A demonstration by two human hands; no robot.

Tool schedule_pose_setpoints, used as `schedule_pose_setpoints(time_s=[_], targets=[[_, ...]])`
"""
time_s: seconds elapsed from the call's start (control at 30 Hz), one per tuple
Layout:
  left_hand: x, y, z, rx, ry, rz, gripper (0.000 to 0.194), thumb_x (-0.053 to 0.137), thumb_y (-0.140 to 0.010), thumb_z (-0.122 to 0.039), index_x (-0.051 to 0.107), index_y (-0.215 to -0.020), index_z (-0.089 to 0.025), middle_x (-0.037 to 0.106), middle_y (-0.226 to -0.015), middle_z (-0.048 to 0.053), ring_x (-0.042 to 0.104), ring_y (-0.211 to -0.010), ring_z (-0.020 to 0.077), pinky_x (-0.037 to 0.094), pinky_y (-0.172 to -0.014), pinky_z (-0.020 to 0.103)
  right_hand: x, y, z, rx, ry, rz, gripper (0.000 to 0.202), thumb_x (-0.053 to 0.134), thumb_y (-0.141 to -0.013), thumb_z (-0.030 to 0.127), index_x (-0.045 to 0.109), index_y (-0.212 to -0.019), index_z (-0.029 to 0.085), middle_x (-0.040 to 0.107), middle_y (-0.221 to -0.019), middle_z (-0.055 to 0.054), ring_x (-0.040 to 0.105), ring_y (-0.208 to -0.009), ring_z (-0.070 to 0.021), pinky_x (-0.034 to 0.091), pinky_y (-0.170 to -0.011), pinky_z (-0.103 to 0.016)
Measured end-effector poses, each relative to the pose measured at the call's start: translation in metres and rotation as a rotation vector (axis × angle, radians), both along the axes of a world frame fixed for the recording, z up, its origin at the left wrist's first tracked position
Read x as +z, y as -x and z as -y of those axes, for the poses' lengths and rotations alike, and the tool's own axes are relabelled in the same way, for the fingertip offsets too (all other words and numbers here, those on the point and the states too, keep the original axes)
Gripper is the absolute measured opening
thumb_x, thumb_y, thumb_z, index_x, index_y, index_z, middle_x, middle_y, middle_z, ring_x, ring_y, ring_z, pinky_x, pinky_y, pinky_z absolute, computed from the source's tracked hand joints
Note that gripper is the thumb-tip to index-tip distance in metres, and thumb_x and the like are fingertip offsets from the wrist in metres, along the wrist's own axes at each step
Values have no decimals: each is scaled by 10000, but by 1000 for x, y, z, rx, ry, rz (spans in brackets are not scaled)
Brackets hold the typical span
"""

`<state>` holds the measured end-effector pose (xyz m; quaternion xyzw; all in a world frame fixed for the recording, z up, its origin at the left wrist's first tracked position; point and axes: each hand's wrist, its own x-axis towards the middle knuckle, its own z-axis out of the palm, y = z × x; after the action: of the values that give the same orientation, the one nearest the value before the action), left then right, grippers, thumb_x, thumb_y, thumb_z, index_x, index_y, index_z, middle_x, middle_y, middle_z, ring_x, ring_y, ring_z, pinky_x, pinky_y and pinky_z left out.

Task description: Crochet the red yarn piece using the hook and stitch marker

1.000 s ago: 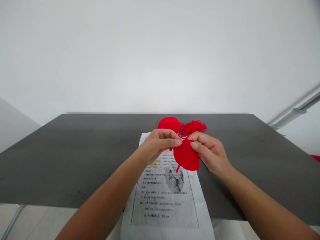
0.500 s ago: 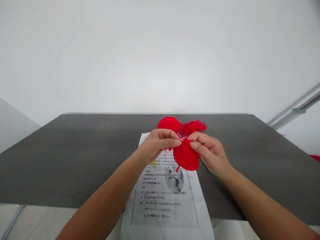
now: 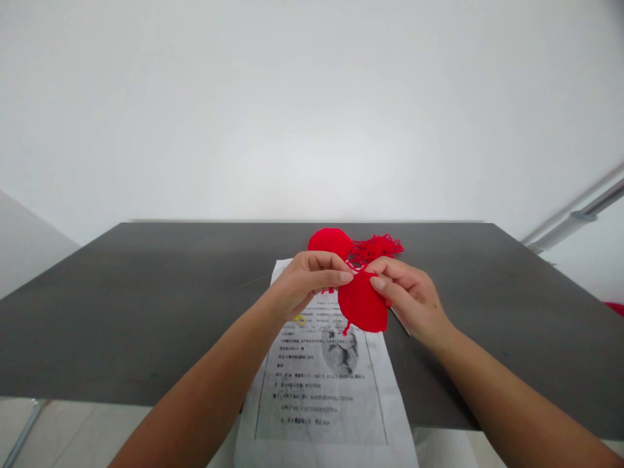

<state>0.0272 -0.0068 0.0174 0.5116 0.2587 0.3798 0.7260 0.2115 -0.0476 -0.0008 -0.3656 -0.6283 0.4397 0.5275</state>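
A flat red crocheted piece hangs between my hands above a printed sheet. My left hand pinches its upper left edge between thumb and fingers. On the other side, my right hand grips the upper right edge, thumb in front. A short red yarn tail dangles at the piece's lower left. Behind the hands lie a rounded red piece and a tangle of red yarn. Part of a thin rod shows below my right hand.
The sheet lies on a dark grey table and reaches past its front edge. A white wall stands behind. At the right are a metal pole and a bit of red at the frame's edge.
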Motion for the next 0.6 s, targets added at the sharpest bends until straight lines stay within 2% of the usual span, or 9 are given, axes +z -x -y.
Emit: schedule_pose_setpoints(time_s=[0.27,0.6], targets=[[0,0,0,17,-18,-10,235,882,-622,-317,728,-626,-140,557,-536,-32,426,-542,83,325,-570,259,1,0,0,-25,1,28,188,655,-875,353,650,-762,204,464,-542,54,344,-469,-111,300,-478,-255],[1,0,1,37,-18,-19,242,885,-613,-322,727,-624,-139,582,-550,-23,424,-545,81,315,-576,259,0,0,0,-20,12,7,160,648,-872,316,648,-760,201,465,-544,57,349,-471,-109,293,-478,-252]])
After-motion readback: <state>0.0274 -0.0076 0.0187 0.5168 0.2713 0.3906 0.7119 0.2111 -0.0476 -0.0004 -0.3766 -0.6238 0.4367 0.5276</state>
